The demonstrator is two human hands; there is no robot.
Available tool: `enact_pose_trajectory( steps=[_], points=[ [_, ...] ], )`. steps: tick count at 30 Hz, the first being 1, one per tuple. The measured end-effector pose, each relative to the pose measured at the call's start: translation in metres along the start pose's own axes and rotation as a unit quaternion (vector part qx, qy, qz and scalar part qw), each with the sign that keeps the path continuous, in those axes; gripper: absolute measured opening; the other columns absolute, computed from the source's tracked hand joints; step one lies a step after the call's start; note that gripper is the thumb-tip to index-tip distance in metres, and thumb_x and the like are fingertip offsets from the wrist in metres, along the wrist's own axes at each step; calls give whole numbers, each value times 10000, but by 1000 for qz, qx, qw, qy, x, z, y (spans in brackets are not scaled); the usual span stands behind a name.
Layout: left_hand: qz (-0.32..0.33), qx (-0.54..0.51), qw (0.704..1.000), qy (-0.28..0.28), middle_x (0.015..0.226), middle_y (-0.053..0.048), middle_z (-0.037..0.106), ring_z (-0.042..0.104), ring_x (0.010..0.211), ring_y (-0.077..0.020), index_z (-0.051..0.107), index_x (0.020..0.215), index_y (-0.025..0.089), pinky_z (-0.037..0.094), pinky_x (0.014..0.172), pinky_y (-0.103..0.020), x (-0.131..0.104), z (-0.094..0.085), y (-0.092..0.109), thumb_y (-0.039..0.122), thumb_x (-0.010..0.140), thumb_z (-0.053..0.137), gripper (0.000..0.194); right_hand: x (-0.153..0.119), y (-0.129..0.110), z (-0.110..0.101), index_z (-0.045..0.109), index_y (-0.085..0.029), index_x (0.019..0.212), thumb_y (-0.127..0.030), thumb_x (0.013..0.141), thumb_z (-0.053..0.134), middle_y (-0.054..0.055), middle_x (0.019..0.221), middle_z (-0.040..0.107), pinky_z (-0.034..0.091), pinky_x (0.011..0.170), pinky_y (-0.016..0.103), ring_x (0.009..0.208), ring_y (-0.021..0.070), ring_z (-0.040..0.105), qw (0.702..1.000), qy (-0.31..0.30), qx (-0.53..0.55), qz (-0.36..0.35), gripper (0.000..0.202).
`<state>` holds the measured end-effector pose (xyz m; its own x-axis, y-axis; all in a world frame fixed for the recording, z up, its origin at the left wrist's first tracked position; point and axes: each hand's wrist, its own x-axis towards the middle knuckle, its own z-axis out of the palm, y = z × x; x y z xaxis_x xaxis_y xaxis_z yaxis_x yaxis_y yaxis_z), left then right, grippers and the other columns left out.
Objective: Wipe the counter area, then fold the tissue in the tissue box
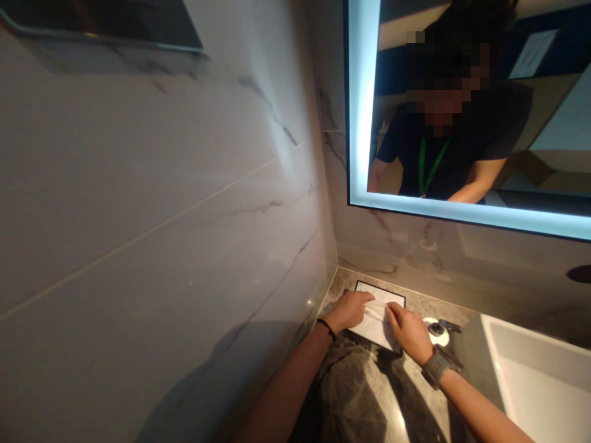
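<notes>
Both grips pinched the tissue (376, 311): left hand (348, 309), right hand (409, 332). Under them lay the tray (364, 287); a sink (530, 369) sat right.

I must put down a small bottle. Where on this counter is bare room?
The countertop is bare in front, between the two forearms. The back corner is crowded: left hand and right hand pinch a white tissue on the tissue box. A small round fitting sits beside the sink.

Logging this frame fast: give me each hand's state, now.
Left hand: closed, pinching the white tissue at the tissue box.
Right hand: closed, pinching the same tissue from the other side.
</notes>
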<state>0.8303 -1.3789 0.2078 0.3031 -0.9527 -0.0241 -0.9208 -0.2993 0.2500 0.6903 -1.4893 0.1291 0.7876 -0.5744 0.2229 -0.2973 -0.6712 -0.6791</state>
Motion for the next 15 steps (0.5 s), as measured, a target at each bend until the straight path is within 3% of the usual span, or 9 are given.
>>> enact_pose_trajectory(
  steps=[6, 10, 13, 15],
  points=[
    [-21, -19, 1000, -3, 1098, -89, 706, 647, 971, -194, 613, 1254, 174, 515, 883, -298, 2, 2, 1, 49, 791, 416, 518, 2, 3, 7, 616, -156, 1100, -425, 933, 221, 146, 942, 701, 419, 733, 390, 868, 334, 647, 1000, 19, 19, 16, 506],
    [-16, -69, 997, 43, 1183, -94, 664, 609, 1059, -172, 579, 1284, 145, 473, 987, -283, -8, -9, 6, 32, 782, 414, 540, -1, 2, 3, 602, -157, 1135, -447, 926, 216, 133, 935, 702, 450, 745, 408, 852, 328, 653, 998, 34, 40, 24, 527],
    [-49, -87, 986, 134, 1133, -86, 658, 603, 1025, -158, 567, 1281, 166, 481, 976, -285, -48, -4, 9, 93, 840, 414, 472, -18, 5, -5, 570, -190, 1192, -471, 949, 249, 97, 1026, 692, 480, 745, 393, 851, 283, 659, 993, 103, 59, 8, 492],
    [-73, -64, 982, 165, 1186, -106, 633, 580, 1091, -202, 553, 1298, 195, 465, 1017, -360, -91, 22, 6, 228, 891, 464, 417, -35, 8, -8, 560, -209, 1182, -458, 974, 306, 72, 1104, 668, 495, 754, 365, 893, 246, 656, 982, 175, 57, -47, 412]
  ],
)
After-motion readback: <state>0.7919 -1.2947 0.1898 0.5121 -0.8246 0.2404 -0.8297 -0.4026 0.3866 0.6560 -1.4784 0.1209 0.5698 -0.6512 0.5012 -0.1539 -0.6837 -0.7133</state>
